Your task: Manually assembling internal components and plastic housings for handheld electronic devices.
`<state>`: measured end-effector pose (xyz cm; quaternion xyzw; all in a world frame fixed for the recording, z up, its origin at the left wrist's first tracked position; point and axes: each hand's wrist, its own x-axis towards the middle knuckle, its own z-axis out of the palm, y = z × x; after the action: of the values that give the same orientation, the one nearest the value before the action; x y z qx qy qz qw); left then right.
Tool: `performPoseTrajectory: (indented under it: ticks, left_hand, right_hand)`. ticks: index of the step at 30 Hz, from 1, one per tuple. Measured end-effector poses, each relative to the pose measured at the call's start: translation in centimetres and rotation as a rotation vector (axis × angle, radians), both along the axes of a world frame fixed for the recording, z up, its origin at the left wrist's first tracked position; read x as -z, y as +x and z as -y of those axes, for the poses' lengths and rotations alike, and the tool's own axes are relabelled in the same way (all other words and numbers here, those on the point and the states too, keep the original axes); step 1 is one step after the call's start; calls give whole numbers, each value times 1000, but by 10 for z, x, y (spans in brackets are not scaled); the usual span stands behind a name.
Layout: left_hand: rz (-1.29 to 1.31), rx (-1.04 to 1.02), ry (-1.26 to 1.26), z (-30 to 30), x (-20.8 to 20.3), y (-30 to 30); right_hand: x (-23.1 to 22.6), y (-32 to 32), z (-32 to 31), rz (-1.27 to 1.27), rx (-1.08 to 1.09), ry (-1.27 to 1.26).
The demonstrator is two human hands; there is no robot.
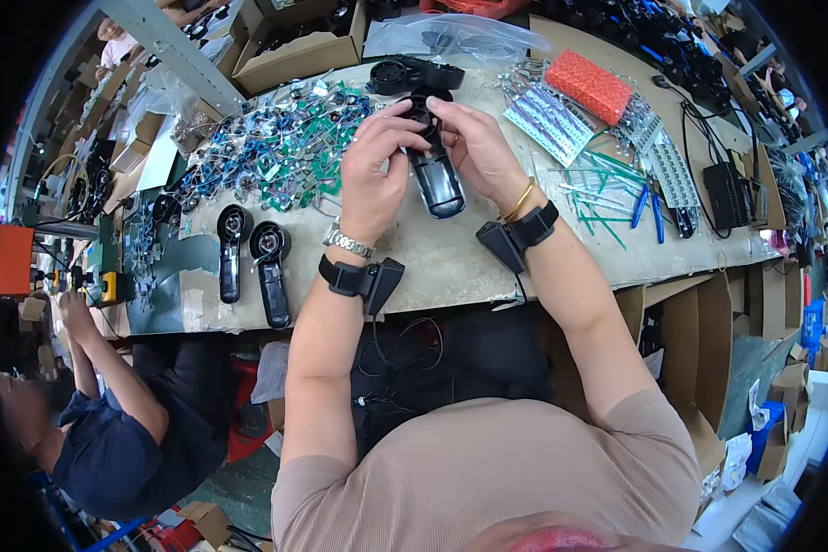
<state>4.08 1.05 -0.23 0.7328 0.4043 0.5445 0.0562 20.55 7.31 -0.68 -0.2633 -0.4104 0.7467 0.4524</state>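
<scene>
Casing (439,184), paddle-shaped glossy black plastic, sits at twelve o'clock, my left hand (379,164) and right hand (480,152) grasping its round end; I judge it light, stiff, slick, best held there.

I have one black casing (437,179) in view: a round head and a long, hollow handle, glossy inside. The right hand (483,152) holds it, the left hand (374,170) at its other side. The head points away, the handle slants nearer and slightly right. Fingers hide much of the head; I can't quite tell what sits inside.
</scene>
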Motion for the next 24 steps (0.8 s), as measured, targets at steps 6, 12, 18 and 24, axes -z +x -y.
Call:
performPoseTrajectory:
  ticks: [6,12,18,24]
  left_hand:
    - [105,13,23,3,-4,1]
    - [416,-19,-87,1,-1,13]
    - [394,-42,-85,-4,6,6]
    - [353,-65,-68,0,5,6]
  right_hand:
    - [4,2,0,57,-2,9]
    - [6,-2,2,114,82,50]
    - [10,-2,-2,-7,-18,-13]
    - [1,1,6,91,-53,17]
